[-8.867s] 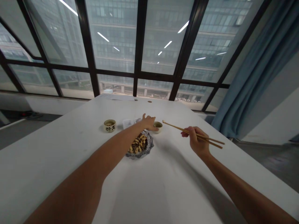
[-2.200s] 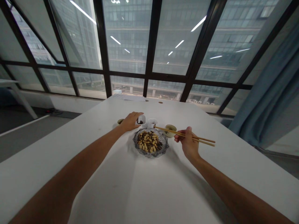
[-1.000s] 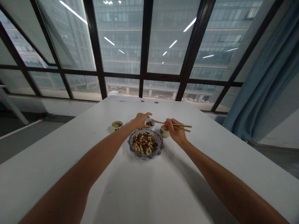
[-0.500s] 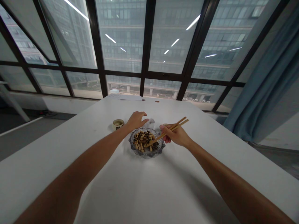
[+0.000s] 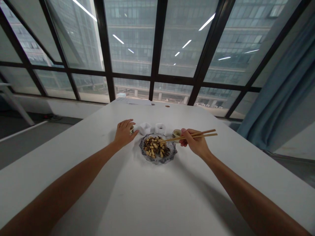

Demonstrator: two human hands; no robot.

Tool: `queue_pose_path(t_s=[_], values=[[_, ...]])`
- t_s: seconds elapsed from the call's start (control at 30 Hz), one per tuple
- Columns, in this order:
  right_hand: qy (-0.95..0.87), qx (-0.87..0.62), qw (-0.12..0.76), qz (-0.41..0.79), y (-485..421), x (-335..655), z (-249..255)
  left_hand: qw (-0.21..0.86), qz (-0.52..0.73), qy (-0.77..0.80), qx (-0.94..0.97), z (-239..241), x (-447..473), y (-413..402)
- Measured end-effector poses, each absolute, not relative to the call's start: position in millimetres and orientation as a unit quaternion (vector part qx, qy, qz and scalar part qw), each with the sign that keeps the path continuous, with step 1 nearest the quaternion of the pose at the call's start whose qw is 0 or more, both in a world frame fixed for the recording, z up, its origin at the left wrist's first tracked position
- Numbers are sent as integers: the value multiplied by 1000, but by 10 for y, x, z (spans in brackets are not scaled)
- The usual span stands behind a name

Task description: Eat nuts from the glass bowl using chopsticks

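A scalloped clear glass bowl (image 5: pixel 170 158) sits mid-table, holding unshelled peanuts (image 5: pixel 152 151) mixed with small dark brown pieces. My right hand (image 5: pixel 194 142) grips a pair of wooden chopsticks (image 5: pixel 205 133), whose tips reach over the bowl's contents. Whether the tips pinch anything is too small to tell. My left hand (image 5: pixel 125 133) is at a small yellowish cup (image 5: pixel 131 129) with dark markings, left of the bowl. Its fingers and thumb are spread around the cup, which is partly hidden; I cannot see a firm grip.
Behind the bowl stand two small white cups (image 5: pixel 145 128) (image 5: pixel 160 128). A second yellowish cup (image 5: pixel 176 134) is beside my right hand. Papers (image 5: pixel 134 102) lie at the white table's (image 5: pixel 147 196) far edge, before tall windows. A blue curtain (image 5: pixel 273 85) hangs at right.
My left hand has moved left from behind the bowl to the yellowish cup. My right hand has shifted slightly right, and the chopsticks lie flatter, their tips farther back in the bowl.
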State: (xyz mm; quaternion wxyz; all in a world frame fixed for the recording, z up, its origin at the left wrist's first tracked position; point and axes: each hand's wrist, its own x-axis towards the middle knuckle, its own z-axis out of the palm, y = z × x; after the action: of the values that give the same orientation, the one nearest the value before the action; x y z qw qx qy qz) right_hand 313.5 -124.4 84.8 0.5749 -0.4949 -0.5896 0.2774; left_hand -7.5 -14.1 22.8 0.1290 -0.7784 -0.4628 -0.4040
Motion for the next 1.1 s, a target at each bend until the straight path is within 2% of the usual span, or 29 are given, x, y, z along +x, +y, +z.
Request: queue_pose_path(t_s=[0.2, 0.4, 0.6, 0.87, 1.0, 1.1], values=[[-627, -495, 538, 270, -1399, 3080, 744, 97, -423, -516, -739, 62, -123, -77], [-740, -448, 457, 206, -1440, 3121, 706, 69, -426, -541, -721, 10, -148, -45], [-757, -411, 478, 172, -1487, 3166, 851, 55, -428, -549, -716, -13, -151, -46], [-865, -343, 354, 97, -1455, 3034, 939, 49, -433, -554, -709, -37, -143, -25], [-848, -367, 357, 133, -1364, 3014, 882, 45, -432, -554, -710, -46, -147, -21], [-787, -419, 423, 163, -1272, 3057, 796, 40, -434, -554, -709, -60, -154, -8]])
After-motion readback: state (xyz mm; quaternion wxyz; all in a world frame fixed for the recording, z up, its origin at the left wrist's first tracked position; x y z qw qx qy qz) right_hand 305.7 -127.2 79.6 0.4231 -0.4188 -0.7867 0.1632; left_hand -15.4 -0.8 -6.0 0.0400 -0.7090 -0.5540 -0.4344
